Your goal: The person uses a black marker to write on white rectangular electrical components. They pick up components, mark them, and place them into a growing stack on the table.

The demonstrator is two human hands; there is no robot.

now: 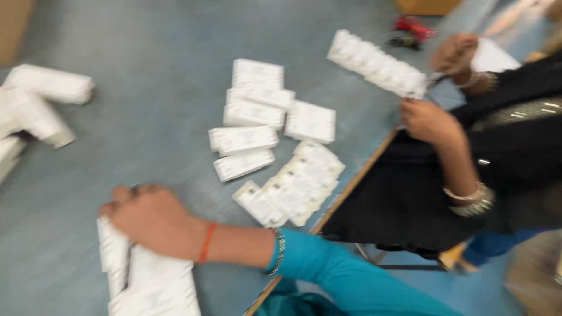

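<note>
White cards [149, 281] lie under the right hand [153, 219], seemingly pressed flat; left unseen.

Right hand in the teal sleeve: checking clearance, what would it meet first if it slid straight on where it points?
The right hand points left over bare blue-grey tabletop; first, probably the blurred white paper bundles at far left.

White paper labels [253, 111] lie on a smooth, matt blue-grey table [152, 117].

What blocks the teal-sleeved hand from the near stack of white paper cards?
Nothing visible. The left hand lies directly on the stack of white paper cards; blur hides the fingers' grip.
</note>
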